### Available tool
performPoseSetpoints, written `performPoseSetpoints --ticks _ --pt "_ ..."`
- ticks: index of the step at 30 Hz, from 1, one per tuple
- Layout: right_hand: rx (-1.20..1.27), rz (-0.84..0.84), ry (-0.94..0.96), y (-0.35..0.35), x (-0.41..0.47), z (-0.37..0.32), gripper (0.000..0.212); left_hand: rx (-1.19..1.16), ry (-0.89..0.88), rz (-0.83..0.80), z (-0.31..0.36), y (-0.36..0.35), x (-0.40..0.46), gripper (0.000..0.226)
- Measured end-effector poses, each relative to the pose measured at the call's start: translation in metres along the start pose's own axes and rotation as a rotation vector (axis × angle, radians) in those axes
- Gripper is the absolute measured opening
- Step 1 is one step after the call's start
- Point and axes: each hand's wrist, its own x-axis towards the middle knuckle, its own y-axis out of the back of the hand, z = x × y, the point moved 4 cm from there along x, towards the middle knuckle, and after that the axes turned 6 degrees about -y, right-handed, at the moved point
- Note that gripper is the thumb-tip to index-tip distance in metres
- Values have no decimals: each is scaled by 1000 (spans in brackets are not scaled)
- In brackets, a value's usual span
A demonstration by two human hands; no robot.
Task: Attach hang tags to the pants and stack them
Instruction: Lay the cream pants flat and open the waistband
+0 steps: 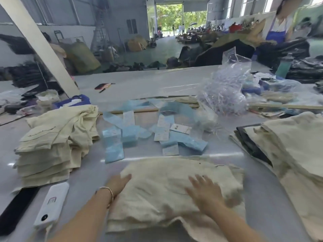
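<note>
A folded pair of cream pants (167,186) lies on the table right in front of me. My left hand (117,184) rests against its left edge, fingers straight. Flat on top of the pants lies my right hand (203,191), fingers spread. Beyond the pants, light blue strips and white hang tags (163,132) are scattered on the table. A neat stack of folded cream pants (52,145) stands at the left. Another pile of cream pants (288,145) sits at the right.
A white device (52,204) and a black strip (16,208) lie at the near left. A clear bag of plastic tag fasteners (225,91) stands behind the tags. A green bottle (284,65) and dark garments are at the far right, where a person stands.
</note>
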Motion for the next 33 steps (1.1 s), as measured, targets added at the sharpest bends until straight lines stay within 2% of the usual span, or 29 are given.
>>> performPoseSetpoints --ticks 1,3,6,10,13,15,18,20,22,24,25,27,29,30,31,33 --pt "-28 -48 7 -29 -6 -3 60 19 32 1 -22 -14 2 46" --pt "-48 -27 2 -52 -18 -12 57 -78 29 103 -47 -24 4 29" --pt "-52 108 -22 -49 -22 -24 53 72 -26 229 -52 -15 13 34" --pt "-54 150 -28 -56 -14 -39 56 192 -15 278 -61 -8 26 41" --pt "-84 110 -21 -63 -6 -46 55 269 -21 354 -67 -5 30 35" --pt "-80 94 -16 -64 0 -45 55 391 -147 415 -55 -7 28 32" --pt "-113 94 3 -63 9 -43 55 489 -563 557 -16 -16 17 19" --pt "-141 85 -10 -60 13 -41 54 411 -714 466 2 -25 15 35" --pt "-139 75 -19 -59 15 -43 56 391 -701 274 6 -40 20 50" --pt "-107 63 -14 -59 15 -43 61 465 -674 95 0 -59 28 66" --pt "-117 62 9 -57 16 -42 62 502 -670 41 -3 -65 31 71" --pt "-44 199 -23 -45 19 -30 56 570 -685 27 -8 -70 35 75" --pt "101 462 -295 -21 19 2 62 570 -701 57 -9 -68 36 82" --pt "201 502 -483 -12 18 21 66 558 -701 64 -8 -67 36 86" --pt "297 447 -614 -7 18 37 68 547 -691 69 -7 -67 36 86" --pt "490 307 -667 -6 23 58 60 505 -654 99 -1 -65 36 78"
